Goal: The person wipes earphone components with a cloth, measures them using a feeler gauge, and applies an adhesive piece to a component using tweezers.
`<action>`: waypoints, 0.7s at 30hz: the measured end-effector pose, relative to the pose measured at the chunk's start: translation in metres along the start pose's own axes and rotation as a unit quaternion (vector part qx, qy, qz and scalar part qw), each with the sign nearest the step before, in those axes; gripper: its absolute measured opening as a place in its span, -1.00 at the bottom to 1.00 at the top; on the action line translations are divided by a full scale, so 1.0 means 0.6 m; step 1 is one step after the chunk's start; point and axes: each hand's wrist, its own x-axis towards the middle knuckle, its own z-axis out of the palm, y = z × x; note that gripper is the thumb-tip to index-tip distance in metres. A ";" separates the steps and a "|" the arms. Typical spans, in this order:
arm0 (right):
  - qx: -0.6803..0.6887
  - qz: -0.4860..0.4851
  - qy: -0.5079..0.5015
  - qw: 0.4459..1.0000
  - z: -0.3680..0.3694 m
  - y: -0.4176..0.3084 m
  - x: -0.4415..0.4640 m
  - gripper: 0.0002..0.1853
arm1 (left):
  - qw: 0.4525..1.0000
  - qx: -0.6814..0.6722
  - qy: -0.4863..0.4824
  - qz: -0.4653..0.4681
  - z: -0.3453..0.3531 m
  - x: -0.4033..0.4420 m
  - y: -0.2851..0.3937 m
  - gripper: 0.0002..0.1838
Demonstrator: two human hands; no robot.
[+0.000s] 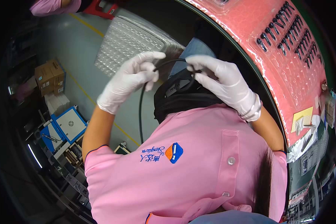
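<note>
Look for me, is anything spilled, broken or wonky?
Nothing looks spilled or broken. The black cable bends between the left hand and right hand, with no break showing. Only the clear plastic bag at the right looks a bit odd, because it's crumpled.

A factory workshop, shown by stacked plastic trays (132,41), cartons (50,77) and a yellow-lined floor (86,59).

Pink shirt (198,127) bears blue script (153,149), apparently "Shengdaren", above Chinese characters (149,158) only partly legible, beside an orange-and-blue diamond emblem (174,153); white lettering on the black fabric (162,99) and print on the carton (48,76) unreadable.
</note>
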 end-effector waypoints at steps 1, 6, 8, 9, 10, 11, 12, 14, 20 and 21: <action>0.066 0.030 0.011 0.997 0.010 -0.003 0.009 -0.81 | 1.000 0.003 -0.014 -0.006 -0.015 -0.005 0.005 -0.58; 0.041 0.074 -0.120 0.989 -0.001 -0.028 0.015 -0.85 | 0.992 0.115 0.056 -0.023 -0.119 -0.066 0.014 -0.63; -0.030 0.002 -0.138 0.990 0.000 -0.015 0.001 -0.85 | 0.987 0.135 0.068 -0.046 -0.147 -0.091 0.000 -0.66; -0.100 -0.072 -0.149 0.981 0.000 -0.006 -0.007 -0.85 | 0.975 0.197 0.067 -0.074 -0.156 -0.100 -0.009 -0.68; -0.170 -0.146 -0.157 0.962 -0.001 -0.001 -0.012 -0.85 | 0.958 0.259 0.063 -0.101 -0.163 -0.107 -0.017 -0.70; -0.170 -0.147 -0.162 0.961 -0.003 -0.002 -0.014 -0.85 | 0.937 0.320 0.059 -0.127 -0.166 -0.111 -0.023 -0.72; -0.167 -0.162 -0.174 0.957 -0.006 -0.004 -0.014 -0.84 | 0.938 0.316 0.062 -0.127 -0.165 -0.115 -0.028 -0.72; -0.162 -0.193 -0.194 0.948 -0.010 -0.007 -0.013 -0.82 | 0.973 0.219 0.063 -0.041 -0.160 -0.115 -0.031 -0.77; -0.164 -0.132 -0.135 0.968 0.015 -0.030 0.003 -0.84 | 0.995 0.040 -0.008 0.092 -0.070 -0.076 0.051 -0.77; -0.163 -0.068 -0.121 0.977 0.021 -0.044 0.007 -0.85 | 0.992 -0.031 -0.023 0.120 -0.039 -0.065 0.062 -0.78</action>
